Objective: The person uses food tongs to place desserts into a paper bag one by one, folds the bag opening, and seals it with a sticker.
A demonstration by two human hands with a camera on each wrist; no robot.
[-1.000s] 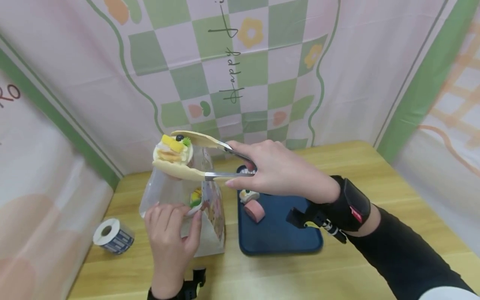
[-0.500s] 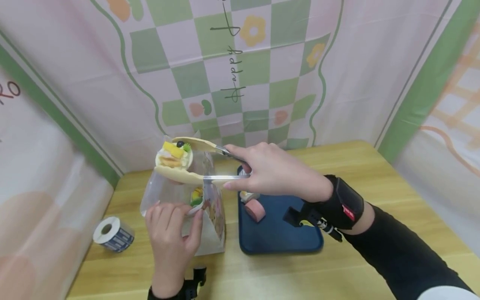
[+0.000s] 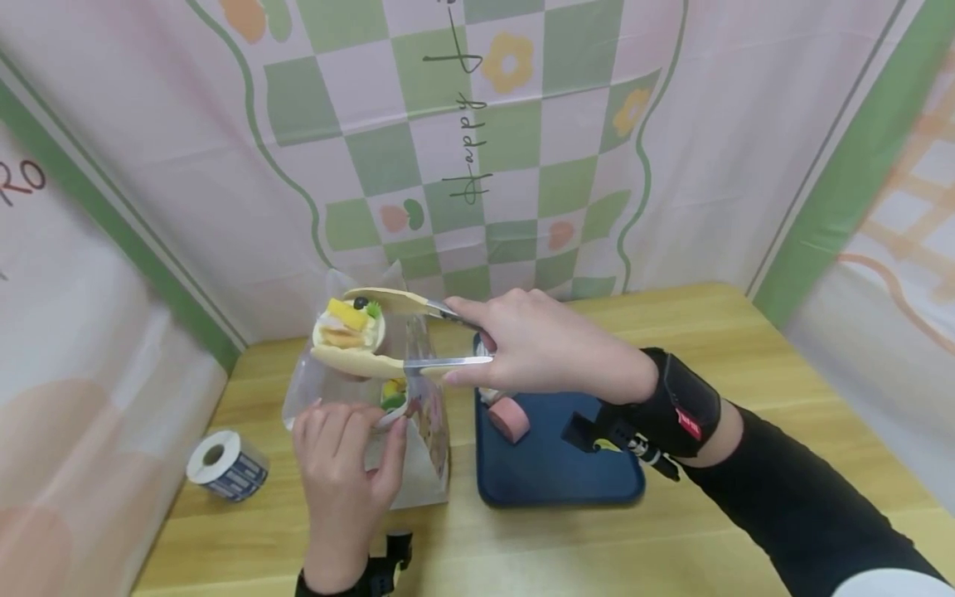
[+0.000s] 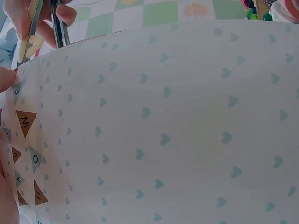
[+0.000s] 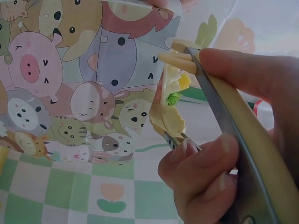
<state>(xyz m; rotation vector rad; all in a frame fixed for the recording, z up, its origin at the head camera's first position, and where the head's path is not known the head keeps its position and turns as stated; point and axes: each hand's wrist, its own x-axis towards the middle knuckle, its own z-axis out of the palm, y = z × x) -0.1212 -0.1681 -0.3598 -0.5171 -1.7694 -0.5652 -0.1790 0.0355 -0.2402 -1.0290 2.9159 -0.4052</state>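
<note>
In the head view my right hand (image 3: 552,340) grips a pair of tongs (image 3: 361,362) with cream-coloured tips. Between those tips sits a small cupcake (image 3: 346,330) topped with yellow fruit, a dark berry and a green sprig. It hangs over the mouth of an upright paper bag (image 3: 418,477), whose side shows cartoon animals (image 5: 70,84) in the right wrist view. Thumb and fingers of my left hand (image 3: 339,464) pinch the bag's near rim. Inside the bag a yellow and green piece (image 3: 393,394) shows; the rest of the contents is hidden.
A dark blue tray (image 3: 567,464) lies right of the bag, with a pink roll (image 3: 509,419) and a whitish piece partly behind my right hand. A label roll (image 3: 227,466) stands on the wooden table (image 3: 522,555) at left. Patterned curtains surround the table.
The tongs and the cupcake have come down a little, closer to the bag's mouth. My left hand keeps its place on the rim.
</note>
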